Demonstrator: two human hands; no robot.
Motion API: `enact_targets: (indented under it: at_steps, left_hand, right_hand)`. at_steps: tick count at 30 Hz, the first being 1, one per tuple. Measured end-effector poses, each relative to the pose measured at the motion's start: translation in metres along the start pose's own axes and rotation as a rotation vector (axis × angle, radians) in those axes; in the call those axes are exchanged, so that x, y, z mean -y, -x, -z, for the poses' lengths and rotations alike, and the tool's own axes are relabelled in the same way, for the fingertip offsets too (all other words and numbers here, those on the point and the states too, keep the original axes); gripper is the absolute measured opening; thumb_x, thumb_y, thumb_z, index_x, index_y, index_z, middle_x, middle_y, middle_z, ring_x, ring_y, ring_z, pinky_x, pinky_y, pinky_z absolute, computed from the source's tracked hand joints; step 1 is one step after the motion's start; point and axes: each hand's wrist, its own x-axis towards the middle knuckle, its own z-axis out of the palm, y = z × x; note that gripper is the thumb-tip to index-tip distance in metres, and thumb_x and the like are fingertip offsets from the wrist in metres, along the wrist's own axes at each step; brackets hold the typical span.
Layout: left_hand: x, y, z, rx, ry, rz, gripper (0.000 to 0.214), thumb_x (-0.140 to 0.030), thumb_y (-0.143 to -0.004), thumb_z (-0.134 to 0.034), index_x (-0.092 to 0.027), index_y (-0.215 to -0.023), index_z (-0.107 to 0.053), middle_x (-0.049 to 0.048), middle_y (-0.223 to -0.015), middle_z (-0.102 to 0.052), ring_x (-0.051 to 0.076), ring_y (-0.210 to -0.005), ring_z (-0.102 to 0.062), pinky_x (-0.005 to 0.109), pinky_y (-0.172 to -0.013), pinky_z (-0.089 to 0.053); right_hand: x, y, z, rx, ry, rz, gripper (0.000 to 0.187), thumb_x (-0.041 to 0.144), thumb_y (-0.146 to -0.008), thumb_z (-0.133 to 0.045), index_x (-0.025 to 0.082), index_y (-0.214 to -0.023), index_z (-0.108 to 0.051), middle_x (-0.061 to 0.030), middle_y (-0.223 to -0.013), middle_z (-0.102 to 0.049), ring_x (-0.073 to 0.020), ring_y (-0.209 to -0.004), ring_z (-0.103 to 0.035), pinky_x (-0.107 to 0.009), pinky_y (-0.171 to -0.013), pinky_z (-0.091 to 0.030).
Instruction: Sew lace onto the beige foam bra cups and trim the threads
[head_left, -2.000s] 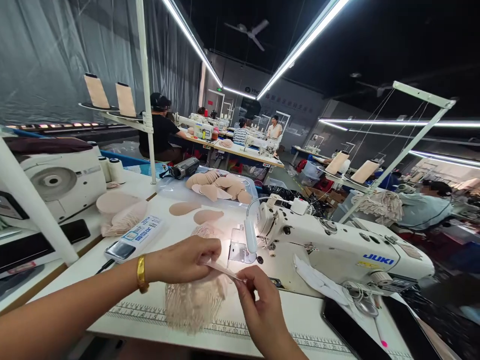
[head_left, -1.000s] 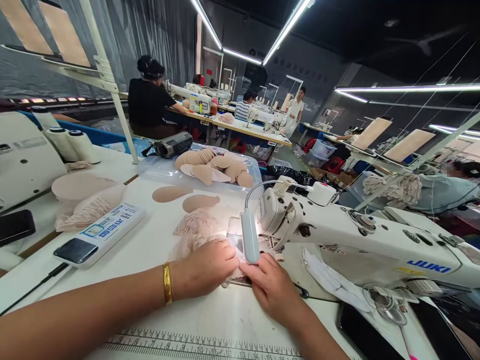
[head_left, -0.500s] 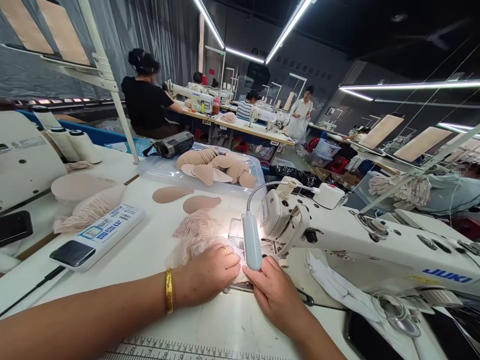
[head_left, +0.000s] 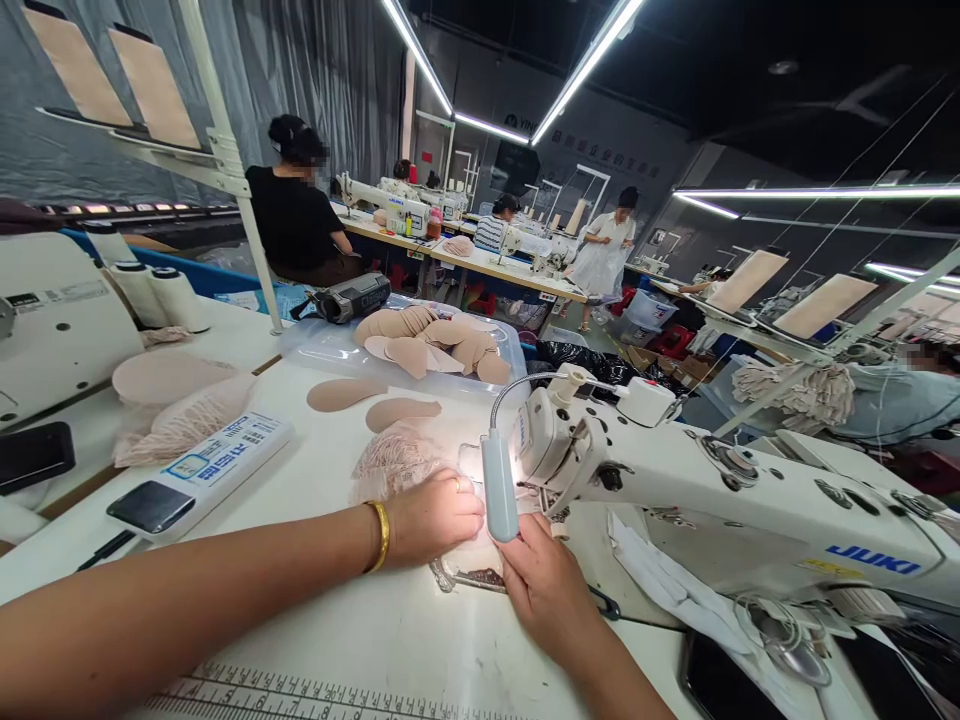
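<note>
My left hand [head_left: 435, 520], with a gold bracelet and a ring, is closed with curled fingers on pale lace fabric [head_left: 396, 455] beside the sewing machine's needle area. Close to it, my right hand [head_left: 547, 585] has its thumb and fingers closed at the near edge of the same fabric. A grey lamp [head_left: 498, 490] on a bent neck hangs over both hands and hides the right fingertips in part. The white sewing machine [head_left: 720, 500] reaches in from the right; its needle cannot be made out.
Beige teardrop pads [head_left: 346, 394] lie behind the fabric, and more fill a clear plastic tray [head_left: 322, 345]. A white device with a dark screen [head_left: 202, 480] rests at left. White cloth [head_left: 667, 570] and a phone [head_left: 727, 680] lie at right. Co-workers are beyond.
My left hand and forearm have shifted slightly right and up, with the lace fabric. The right hand stays nearly in place. The camera view has tilted a little; a standing co-worker has moved.
</note>
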Motion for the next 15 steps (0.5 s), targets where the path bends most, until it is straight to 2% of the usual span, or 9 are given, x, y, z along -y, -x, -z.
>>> enact_targets:
  at_steps: [3,9,15]
  left_hand:
    - [0.010,-0.005,-0.002,-0.003,-0.001,-0.004,0.021,-0.006,-0.092,-0.057,-0.021,-0.079,-0.061,0.0017,-0.080,-0.069,0.022,-0.079,-0.059,0.038,-0.082,-0.042]
    - [0.016,-0.007,-0.001,-0.017,0.022,0.005,0.015,-0.012,-0.095,-0.060,-0.023,-0.087,-0.067,0.0047,-0.090,-0.072,0.024,-0.096,-0.062,0.038,-0.093,-0.044]
    - [0.011,-0.006,0.005,-0.025,0.043,0.019,0.013,-0.020,-0.096,-0.062,-0.024,-0.085,-0.068,0.0029,-0.087,-0.071,0.021,-0.085,-0.060,0.035,-0.092,-0.047]
  right_hand:
    - [-0.003,-0.001,-0.004,-0.022,0.010,-0.024,0.028,0.004,-0.092,-0.045,0.023,-0.101,-0.064,-0.0056,-0.090,-0.058,-0.0221,-0.075,-0.054,-0.030,-0.057,-0.039]
    - [-0.007,0.000,-0.010,-0.037,0.023,-0.037,0.031,0.005,-0.094,-0.044,0.023,-0.109,-0.064,-0.0063,-0.092,-0.059,-0.0221,-0.075,-0.054,-0.029,-0.054,-0.035]
    - [-0.005,0.005,-0.006,-0.026,0.030,-0.013,0.030,0.001,-0.088,-0.045,0.023,-0.097,-0.062,-0.0051,-0.088,-0.057,-0.0215,-0.075,-0.052,-0.029,-0.057,-0.035]
